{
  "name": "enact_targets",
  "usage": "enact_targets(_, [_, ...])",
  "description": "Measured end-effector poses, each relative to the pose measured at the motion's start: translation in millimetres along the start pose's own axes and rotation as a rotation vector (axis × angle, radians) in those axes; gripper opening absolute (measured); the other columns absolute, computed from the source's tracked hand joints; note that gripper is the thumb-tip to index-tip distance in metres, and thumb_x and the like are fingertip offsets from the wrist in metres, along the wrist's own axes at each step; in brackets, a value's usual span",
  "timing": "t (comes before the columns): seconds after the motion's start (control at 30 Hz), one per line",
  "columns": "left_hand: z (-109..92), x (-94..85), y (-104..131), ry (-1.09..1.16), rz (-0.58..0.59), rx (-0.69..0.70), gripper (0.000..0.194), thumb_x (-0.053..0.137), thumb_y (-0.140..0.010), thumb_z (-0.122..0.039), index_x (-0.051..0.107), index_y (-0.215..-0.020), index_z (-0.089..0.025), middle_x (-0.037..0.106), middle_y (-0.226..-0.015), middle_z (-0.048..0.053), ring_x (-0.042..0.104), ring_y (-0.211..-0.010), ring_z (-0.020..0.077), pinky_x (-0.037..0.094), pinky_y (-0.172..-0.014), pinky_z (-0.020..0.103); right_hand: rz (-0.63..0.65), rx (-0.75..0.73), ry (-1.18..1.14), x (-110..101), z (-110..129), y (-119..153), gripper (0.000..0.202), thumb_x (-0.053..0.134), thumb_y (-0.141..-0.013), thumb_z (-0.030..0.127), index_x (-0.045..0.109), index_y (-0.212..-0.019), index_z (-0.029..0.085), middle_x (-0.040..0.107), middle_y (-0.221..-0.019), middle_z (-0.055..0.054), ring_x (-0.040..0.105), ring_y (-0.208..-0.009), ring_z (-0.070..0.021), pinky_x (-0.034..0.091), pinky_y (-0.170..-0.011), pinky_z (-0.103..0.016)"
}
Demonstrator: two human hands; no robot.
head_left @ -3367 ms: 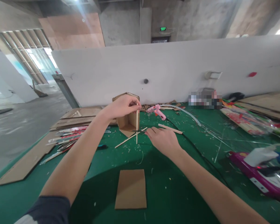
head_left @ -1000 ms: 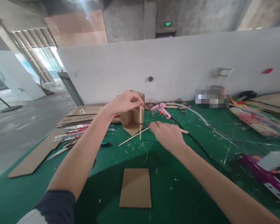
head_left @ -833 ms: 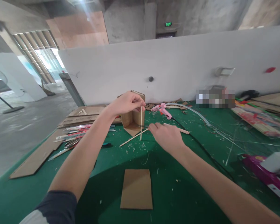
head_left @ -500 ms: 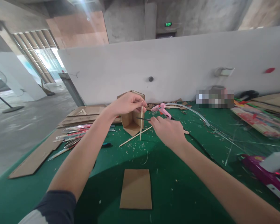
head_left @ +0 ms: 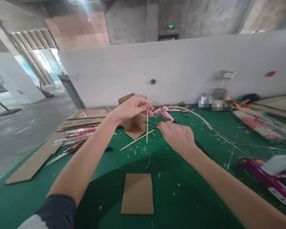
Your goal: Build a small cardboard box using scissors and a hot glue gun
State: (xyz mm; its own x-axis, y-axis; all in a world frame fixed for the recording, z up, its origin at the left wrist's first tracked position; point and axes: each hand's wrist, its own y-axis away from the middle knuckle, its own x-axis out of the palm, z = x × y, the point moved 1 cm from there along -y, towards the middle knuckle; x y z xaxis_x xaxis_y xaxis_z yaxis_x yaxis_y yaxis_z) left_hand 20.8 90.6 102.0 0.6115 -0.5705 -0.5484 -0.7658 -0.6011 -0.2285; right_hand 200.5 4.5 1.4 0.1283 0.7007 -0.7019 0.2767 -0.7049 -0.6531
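My left hand (head_left: 139,107) pinches the top end of a thin wooden stick (head_left: 147,130), which stands nearly upright above the green table. Closed around a knife, my right hand (head_left: 177,135) points the thin dark blade (head_left: 150,123) leftward at the stick's middle; whether it touches the wood I cannot tell. A second wooden stick (head_left: 132,142) lies slantwise on the table just behind. Beyond both hands stands an open cardboard box (head_left: 133,128), partly hidden by my left hand. A rectangular piece of cardboard (head_left: 137,194) lies flat nearest to me.
A pink glue gun (head_left: 165,113) lies behind my right hand. Packaged tools (head_left: 73,137) and cardboard sheets (head_left: 33,159) are at left. A purple device (head_left: 264,178) sits at right, with bagged materials (head_left: 257,124) beyond. A white partition (head_left: 181,70) borders the table's back.
My view has shifted slightly. Both hands, with the stick and knife, have moved a little to the right against the box behind. Both grips stay the same.
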Motion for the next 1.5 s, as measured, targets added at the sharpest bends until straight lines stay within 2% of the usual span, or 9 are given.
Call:
enact_targets(0.23, [12, -5.4, -1, 0.049, -0.001, -0.027, 0.023, 0.046, -0.092, -0.029, 0.06, -0.098, -0.012, 0.071, -0.09, 0.009, 0.068, -0.089, 0.0138, 0.055, -0.079, 0.024, 0.238, -0.21, -0.046, 14, 13, 20, 0.023, 0.038, -0.094, 0.02, 0.06, -0.085, 0.018, 0.065, -0.073, -0.003, 0.057, -0.055, -0.0133, 0.011, -0.048, -0.03])
enact_targets(0.3, [15, -6.3, -2, 0.059, 0.003, -0.032, 0.024, 0.046, -0.092, -0.03, 0.06, -0.099, -0.013, 0.07, -0.092, 0.01, 0.068, -0.09, 0.0139, 0.055, -0.08, 0.024, 0.207, -0.186, -0.044, 15, 12, 16, 0.023, 0.038, -0.095, 0.021, 0.059, -0.085, 0.018, 0.065, -0.073, -0.003, 0.058, -0.056, -0.0132, 0.01, -0.048, -0.03])
enact_targets(0.4, [16, -5.7, -3, 0.052, 0.014, -0.028, 0.024, 0.044, -0.093, -0.031, 0.06, -0.1, -0.014, 0.07, -0.093, 0.009, 0.068, -0.091, 0.0137, 0.054, -0.082, 0.024, 0.094, -0.066, -0.01, 9, 7, 3, 0.03, 0.032, -0.098, 0.027, 0.058, -0.088, 0.019, 0.064, -0.071, -0.003, 0.058, -0.057, -0.0125, 0.009, -0.048, -0.029])
enact_targets(0.47, [15, -5.0, -3, 0.038, 0.013, -0.023, 0.025, 0.043, -0.093, -0.031, 0.059, -0.099, -0.014, 0.07, -0.094, 0.009, 0.068, -0.09, 0.0135, 0.054, -0.082, 0.025, 0.067, -0.012, -0.006, 6, 6, -2, 0.033, 0.029, -0.099, 0.029, 0.059, -0.089, 0.019, 0.063, -0.07, -0.002, 0.058, -0.056, -0.0119, 0.009, -0.048, -0.029])
enact_targets(0.67, [13, -3.6, -1, 0.01, 0.025, -0.016, 0.027, 0.04, -0.093, -0.032, 0.058, -0.098, -0.013, 0.069, -0.093, 0.009, 0.067, -0.091, 0.0145, 0.054, -0.083, 0.027, 0.207, -0.095, -0.036, 8, 14, 6, 0.028, 0.034, -0.097, 0.025, 0.059, -0.088, 0.019, 0.065, -0.072, -0.003, 0.058, -0.057, -0.0135, 0.012, -0.049, -0.029])
enact_targets(0.9, [14, -3.3, -2, 0.025, 0.014, 0.002, 0.027, 0.041, -0.093, -0.033, 0.059, -0.097, -0.012, 0.067, -0.089, 0.007, 0.067, -0.089, 0.0159, 0.054, -0.084, 0.029, 0.194, -0.124, -0.027, 10, 10, 5, 0.028, 0.034, -0.097, 0.028, 0.058, -0.085, 0.019, 0.065, -0.07, -0.002, 0.059, -0.053, -0.0152, 0.01, -0.048, -0.03])
enact_targets(1.37, [12, -4.1, 8, -0.003, -0.01, 0.003, 0.027, 0.042, -0.092, -0.036, 0.058, -0.095, -0.014, 0.066, -0.089, 0.007, 0.066, -0.089, 0.0152, 0.053, -0.081, 0.027, 0.22, -0.084, -0.115, 29, 20, 26, 0.037, 0.027, -0.099, 0.034, 0.058, -0.085, 0.02, 0.065, -0.07, -0.002, 0.059, -0.053, -0.0142, 0.01, -0.048, -0.03])
enact_targets(1.5, [14, -3.3, 7, 0.007, -0.006, 0.008, 0.026, 0.042, -0.092, -0.035, 0.058, -0.094, -0.014, 0.066, -0.087, 0.007, 0.067, -0.088, 0.0147, 0.054, -0.081, 0.026, 0.245, -0.154, -0.115, 29, 22, 28, 0.033, 0.032, -0.099, 0.032, 0.058, -0.084, 0.019, 0.064, -0.069, -0.002, 0.059, -0.053, -0.0142, 0.011, -0.049, -0.03])
